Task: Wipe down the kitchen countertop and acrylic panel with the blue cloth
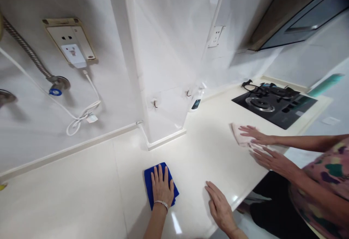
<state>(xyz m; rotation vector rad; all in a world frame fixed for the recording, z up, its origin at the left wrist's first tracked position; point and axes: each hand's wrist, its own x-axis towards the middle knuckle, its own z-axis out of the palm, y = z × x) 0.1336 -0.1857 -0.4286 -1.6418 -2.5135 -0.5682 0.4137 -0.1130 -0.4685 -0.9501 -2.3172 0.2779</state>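
My left hand [162,190], with a bracelet at the wrist, lies flat on a folded blue cloth [148,181], fingers stretched out. The cloth rests on the white countertop [89,184], just in front of the boxed-in wall corner. To the right, near the counter's front edge, my right hand [219,208] is held with fingers extended and nothing in them. Whether it touches the surface I cannot tell.
At right a co-worker's hands [257,135] press a pale pink cloth [237,132] on the counter. Beyond are a black gas hob [280,115] and a spray bottle [196,99] by the wall. A plugged-in white cable [94,88] hangs at left.
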